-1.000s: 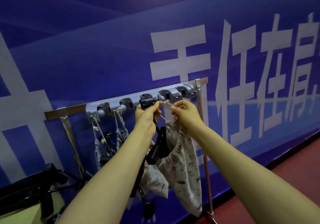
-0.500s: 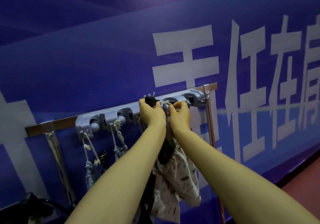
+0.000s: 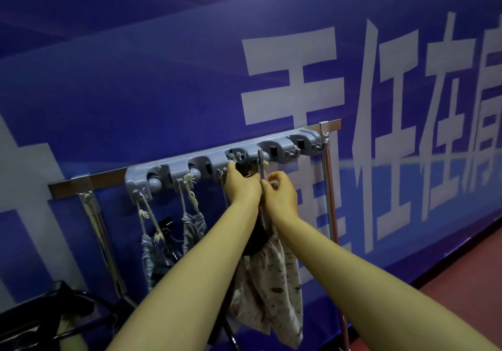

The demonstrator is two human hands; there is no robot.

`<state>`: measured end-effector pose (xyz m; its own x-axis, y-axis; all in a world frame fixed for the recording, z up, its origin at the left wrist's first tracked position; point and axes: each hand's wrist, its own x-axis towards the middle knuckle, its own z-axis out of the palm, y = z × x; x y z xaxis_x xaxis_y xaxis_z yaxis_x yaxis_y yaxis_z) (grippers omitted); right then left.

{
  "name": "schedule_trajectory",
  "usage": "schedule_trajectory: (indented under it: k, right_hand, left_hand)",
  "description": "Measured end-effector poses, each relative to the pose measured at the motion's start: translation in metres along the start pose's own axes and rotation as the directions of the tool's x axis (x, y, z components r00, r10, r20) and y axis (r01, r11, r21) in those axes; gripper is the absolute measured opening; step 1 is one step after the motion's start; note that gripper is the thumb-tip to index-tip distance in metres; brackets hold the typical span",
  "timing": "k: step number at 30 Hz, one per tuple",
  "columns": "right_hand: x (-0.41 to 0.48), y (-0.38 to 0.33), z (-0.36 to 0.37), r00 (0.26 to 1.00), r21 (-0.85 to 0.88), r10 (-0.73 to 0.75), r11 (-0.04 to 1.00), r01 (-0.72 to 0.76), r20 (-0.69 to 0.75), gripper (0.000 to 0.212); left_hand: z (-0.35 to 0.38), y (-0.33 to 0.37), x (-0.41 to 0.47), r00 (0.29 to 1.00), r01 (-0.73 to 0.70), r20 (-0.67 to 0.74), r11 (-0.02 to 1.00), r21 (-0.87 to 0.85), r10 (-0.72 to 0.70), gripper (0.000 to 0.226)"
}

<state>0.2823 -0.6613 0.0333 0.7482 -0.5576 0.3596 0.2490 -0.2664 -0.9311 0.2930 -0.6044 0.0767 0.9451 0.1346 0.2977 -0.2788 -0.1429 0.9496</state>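
A grey hook rack [image 3: 217,160] with several clamp slots is fixed to a metal rail on a stand. My left hand [image 3: 241,187] grips a black object [image 3: 245,168] right under the rack's middle slot. Beside it, my right hand [image 3: 281,197] pinches the pale drawstring [image 3: 263,172] of a patterned cloth bag [image 3: 274,285]. That cord runs up to a hook on the rack, and the bag hangs below my wrists. A black strap drops behind my left forearm, partly hidden.
Two smaller drawstring bags [image 3: 193,228] hang from hooks at the rack's left end. Chrome stand legs [image 3: 330,187] rise at both ends. A blue wall banner [image 3: 298,79] with white characters is close behind. Black gear [image 3: 54,304] lies at lower left; red floor [image 3: 461,291] at right.
Both hands have risen to the rack and closed together; the black object now sits at the middle slot. The bag's cord went up onto a hook, and the view moved closer.
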Motion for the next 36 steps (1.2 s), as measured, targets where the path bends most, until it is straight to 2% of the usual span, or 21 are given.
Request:
schedule_trajectory:
  k: [3, 5, 7, 9, 14, 19, 23, 27, 33, 36]
  right_hand:
    - [-0.017, 0.001, -0.002, 0.994, -0.092, -0.061, 0.994, 0.053, -0.086, 0.019]
    - [-0.031, -0.006, -0.004, 0.983, -0.146, -0.153, 0.979, 0.138, -0.097, 0.022]
    - [-0.044, -0.019, -0.006, 0.974, -0.149, -0.220, 0.966, 0.211, -0.047, 0.024]
    - [-0.061, -0.037, -0.006, 0.970, -0.131, -0.242, 0.962, 0.241, 0.010, 0.025]
    - [-0.114, -0.075, 0.001, 0.957, -0.113, -0.266, 0.954, 0.279, 0.117, 0.024]
    - [-0.190, -0.109, 0.029, 0.920, -0.039, -0.250, 0.961, 0.274, 0.303, 0.027]
    - [-0.277, -0.137, 0.063, 0.847, 0.039, -0.241, 0.967, 0.253, 0.474, 0.030]
    - [-0.373, -0.141, 0.094, 0.755, 0.086, -0.227, 0.971, 0.223, 0.615, 0.031]
    - [-0.493, -0.124, 0.125, 0.623, 0.138, -0.259, 0.962, 0.237, 0.738, 0.026]
    - [-0.541, -0.126, 0.144, 0.586, 0.152, -0.323, 0.934, 0.322, 0.743, 0.026]
  left_hand:
    - [-0.015, -0.004, -0.010, 0.994, 0.025, 0.106, 0.999, 0.024, -0.027, 0.029]
    - [-0.029, -0.004, -0.017, 0.990, 0.049, 0.128, 0.999, 0.020, -0.051, 0.034]
    - [-0.052, 0.001, -0.028, 0.988, 0.078, 0.133, 0.995, 0.057, -0.085, 0.026]
    - [-0.082, 0.007, -0.040, 0.987, 0.102, 0.118, 0.990, 0.096, -0.113, 0.006]
    - [-0.161, 0.009, -0.075, 0.976, 0.203, 0.070, 0.979, 0.035, -0.205, 0.025]
    - [-0.245, 0.002, -0.119, 0.978, 0.204, -0.063, 0.978, 0.038, -0.201, 0.027]
    - [-0.324, -0.005, -0.167, 0.961, 0.228, -0.162, 0.974, 0.001, -0.225, 0.027]
    - [-0.413, -0.034, -0.224, 0.927, 0.237, -0.330, 0.961, 0.139, -0.181, 0.020]
    - [-0.520, -0.081, -0.299, 0.844, 0.335, -0.528, 0.860, 0.386, -0.092, 0.010]
    - [-0.560, -0.098, -0.322, 0.806, 0.371, -0.592, 0.788, 0.491, -0.010, 0.009]
